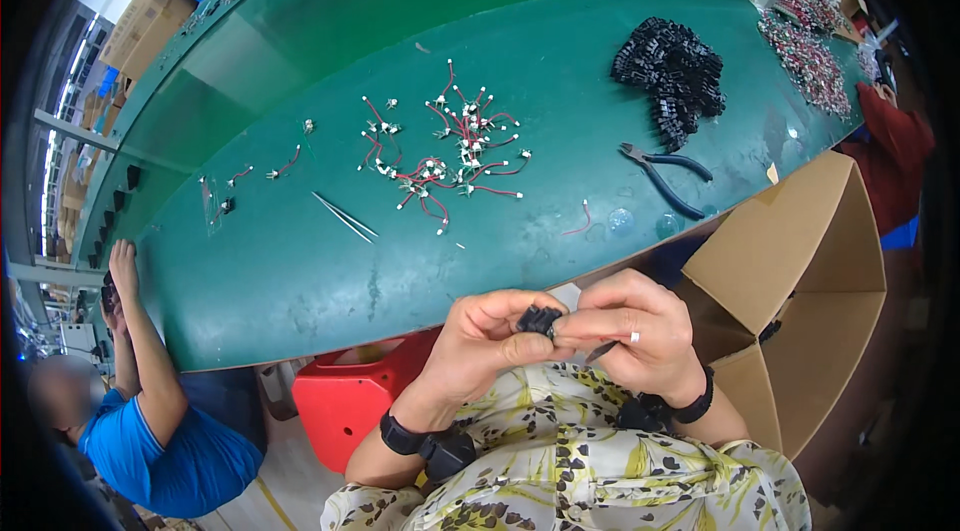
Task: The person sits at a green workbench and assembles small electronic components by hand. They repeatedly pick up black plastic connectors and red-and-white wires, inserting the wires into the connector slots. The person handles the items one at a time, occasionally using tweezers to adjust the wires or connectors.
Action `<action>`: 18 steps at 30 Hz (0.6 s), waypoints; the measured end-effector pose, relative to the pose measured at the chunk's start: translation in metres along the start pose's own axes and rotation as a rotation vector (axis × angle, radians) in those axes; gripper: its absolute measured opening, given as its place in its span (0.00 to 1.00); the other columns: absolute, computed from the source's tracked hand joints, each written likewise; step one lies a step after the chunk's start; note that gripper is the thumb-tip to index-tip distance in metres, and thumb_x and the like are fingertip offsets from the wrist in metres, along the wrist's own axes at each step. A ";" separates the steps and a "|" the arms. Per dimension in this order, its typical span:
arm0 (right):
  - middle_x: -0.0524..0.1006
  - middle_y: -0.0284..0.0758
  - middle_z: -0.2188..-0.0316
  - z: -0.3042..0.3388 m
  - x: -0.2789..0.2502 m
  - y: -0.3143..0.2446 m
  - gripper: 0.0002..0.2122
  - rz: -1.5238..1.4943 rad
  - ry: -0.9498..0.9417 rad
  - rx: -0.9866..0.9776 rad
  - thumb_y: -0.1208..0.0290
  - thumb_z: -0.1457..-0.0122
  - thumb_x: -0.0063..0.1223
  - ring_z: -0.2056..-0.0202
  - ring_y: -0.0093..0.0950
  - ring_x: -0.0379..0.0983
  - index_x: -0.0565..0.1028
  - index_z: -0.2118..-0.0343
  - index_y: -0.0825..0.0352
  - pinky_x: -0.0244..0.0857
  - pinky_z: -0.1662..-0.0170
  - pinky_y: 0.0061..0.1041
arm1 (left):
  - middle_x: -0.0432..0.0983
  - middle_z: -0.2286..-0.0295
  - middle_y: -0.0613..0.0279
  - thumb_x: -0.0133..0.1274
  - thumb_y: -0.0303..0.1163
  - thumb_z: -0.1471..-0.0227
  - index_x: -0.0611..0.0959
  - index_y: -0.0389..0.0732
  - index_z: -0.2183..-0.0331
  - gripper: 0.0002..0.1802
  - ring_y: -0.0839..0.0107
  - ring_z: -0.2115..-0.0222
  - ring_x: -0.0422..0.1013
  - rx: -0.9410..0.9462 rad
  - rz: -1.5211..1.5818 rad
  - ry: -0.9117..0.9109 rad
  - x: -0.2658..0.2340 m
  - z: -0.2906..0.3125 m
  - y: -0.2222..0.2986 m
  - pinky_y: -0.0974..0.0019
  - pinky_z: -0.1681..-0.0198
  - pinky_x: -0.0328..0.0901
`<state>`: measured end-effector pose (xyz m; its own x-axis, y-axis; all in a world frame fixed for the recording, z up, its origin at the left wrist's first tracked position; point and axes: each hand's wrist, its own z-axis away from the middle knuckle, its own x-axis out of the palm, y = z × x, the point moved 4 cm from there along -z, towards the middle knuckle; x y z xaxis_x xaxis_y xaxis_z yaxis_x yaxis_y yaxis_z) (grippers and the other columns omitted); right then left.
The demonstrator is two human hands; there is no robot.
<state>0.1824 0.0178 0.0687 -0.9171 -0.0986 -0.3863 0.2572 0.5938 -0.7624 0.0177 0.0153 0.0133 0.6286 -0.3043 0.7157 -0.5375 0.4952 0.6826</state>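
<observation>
My left hand [485, 341] is closed around a small black plastic connector housing [538, 319], held in front of my body just off the table's near edge. From the other side, the fingertips of my right hand [640, 331] pinch together against the housing's right end. What they grip is mostly hidden; only a tiny pale bit shows there. A thin dark pointed piece [600, 352] sticks out below the right fingers, its kind unclear. On the table ahead lie many short red leads with white connectors [472, 131], loosely scattered.
Metal tweezers [345, 218] and blue-handled cutting pliers [672, 193] lie on the green table [250, 281]. Black housings [675, 71] are heaped at the far right, more leads [808, 56] beyond. An open cardboard box [790, 241] stands right; a red stool [350, 396] and a co-worker [175, 456] are left.
</observation>
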 end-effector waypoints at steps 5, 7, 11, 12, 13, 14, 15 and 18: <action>0.75 0.34 0.71 0.001 0.004 0.008 0.16 0.053 -0.025 -0.005 0.86 0.62 0.58 0.76 0.26 0.75 0.81 0.67 0.65 0.71 0.76 0.22 | 0.78 0.64 0.56 0.60 0.25 0.50 0.78 0.31 0.56 0.18 0.69 0.64 0.76 -0.059 0.047 0.022 -0.007 -0.001 -0.003 0.67 0.57 0.73; 0.74 0.33 0.71 -0.001 0.004 0.012 0.15 -0.013 -0.016 0.030 0.84 0.60 0.61 0.75 0.24 0.74 0.81 0.66 0.64 0.70 0.74 0.21 | 0.78 0.63 0.56 0.60 0.25 0.50 0.78 0.31 0.56 0.19 0.69 0.64 0.76 -0.066 0.021 0.018 -0.008 -0.003 0.000 0.65 0.56 0.73; 0.73 0.31 0.72 -0.005 -0.002 0.018 0.15 -0.260 -0.026 0.284 0.80 0.57 0.66 0.72 0.20 0.71 0.81 0.63 0.65 0.68 0.71 0.19 | 0.79 0.63 0.56 0.66 0.30 0.57 0.80 0.32 0.59 0.22 0.69 0.62 0.76 -0.061 0.003 0.077 -0.002 -0.009 0.004 0.64 0.54 0.70; 0.72 0.30 0.72 -0.005 -0.004 0.019 0.16 -0.308 -0.042 0.380 0.78 0.56 0.67 0.72 0.20 0.71 0.81 0.62 0.65 0.67 0.71 0.19 | 0.79 0.63 0.56 0.66 0.30 0.57 0.80 0.33 0.59 0.22 0.69 0.62 0.76 -0.038 0.002 0.065 -0.002 -0.011 0.003 0.63 0.54 0.70; 0.71 0.31 0.73 -0.008 -0.004 0.017 0.18 -0.243 -0.080 0.357 0.78 0.58 0.68 0.72 0.20 0.70 0.80 0.60 0.65 0.65 0.72 0.20 | 0.79 0.63 0.55 0.66 0.30 0.56 0.80 0.33 0.59 0.21 0.68 0.62 0.76 -0.042 -0.002 0.061 -0.002 -0.012 0.002 0.62 0.53 0.70; 0.71 0.30 0.73 -0.009 -0.004 0.019 0.17 -0.226 -0.078 0.299 0.77 0.58 0.69 0.73 0.19 0.69 0.81 0.61 0.65 0.63 0.73 0.18 | 0.79 0.63 0.55 0.65 0.30 0.56 0.81 0.33 0.59 0.21 0.68 0.62 0.76 -0.046 -0.006 0.058 -0.002 -0.011 0.001 0.61 0.52 0.70; 0.72 0.30 0.73 -0.007 -0.003 0.025 0.16 -0.207 -0.075 0.245 0.75 0.57 0.69 0.75 0.17 0.68 0.82 0.62 0.65 0.62 0.75 0.17 | 0.79 0.64 0.54 0.65 0.30 0.55 0.81 0.34 0.59 0.20 0.67 0.61 0.76 -0.053 -0.007 0.053 -0.002 -0.011 -0.001 0.61 0.52 0.70; 0.72 0.30 0.74 -0.001 -0.007 0.026 0.15 -0.088 -0.063 0.161 0.74 0.57 0.69 0.77 0.17 0.69 0.82 0.63 0.65 0.62 0.77 0.17 | 0.78 0.62 0.54 0.61 0.28 0.51 0.79 0.35 0.57 0.18 0.66 0.60 0.75 -0.062 -0.013 0.039 -0.002 -0.010 -0.007 0.60 0.51 0.69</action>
<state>0.1954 0.0343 0.0524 -0.9185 -0.1975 -0.3425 0.2269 0.4460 -0.8658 0.0261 0.0206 0.0051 0.6574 -0.2797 0.6997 -0.4939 0.5413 0.6805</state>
